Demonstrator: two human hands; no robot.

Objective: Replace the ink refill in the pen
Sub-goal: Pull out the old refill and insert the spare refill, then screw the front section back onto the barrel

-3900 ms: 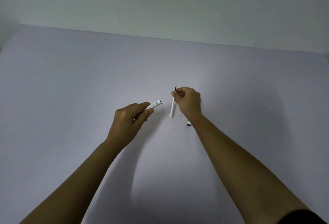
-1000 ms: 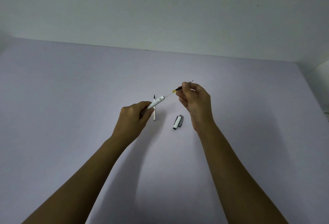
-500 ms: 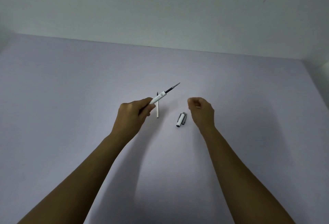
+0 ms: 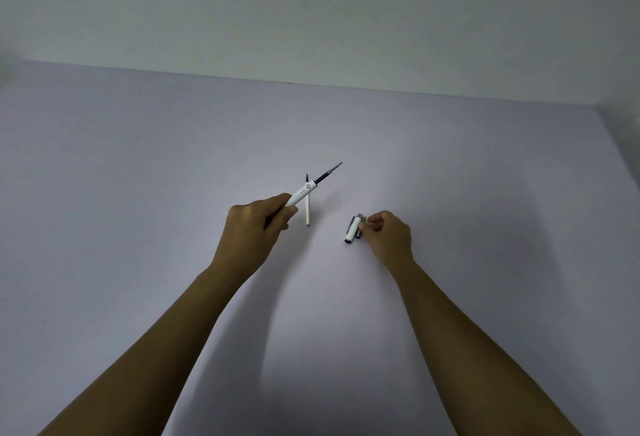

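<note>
My left hand grips a white pen barrel that points up and to the right. A dark refill sticks out of the barrel's open end. Behind the barrel, a second thin white refill lies on the table. A short white pen section with a grey clip lies to the right. My right hand rests against it, fingertips curled and touching its right side. Whether the fingers have closed on it I cannot tell.
The table is a plain lilac surface that meets a pale wall at the back. Its right edge shows at the far right.
My right hand let go of the refill's tip and came down to the white pen section on the table. The refill now sits deeper in the barrel. My left hand stayed put.
</note>
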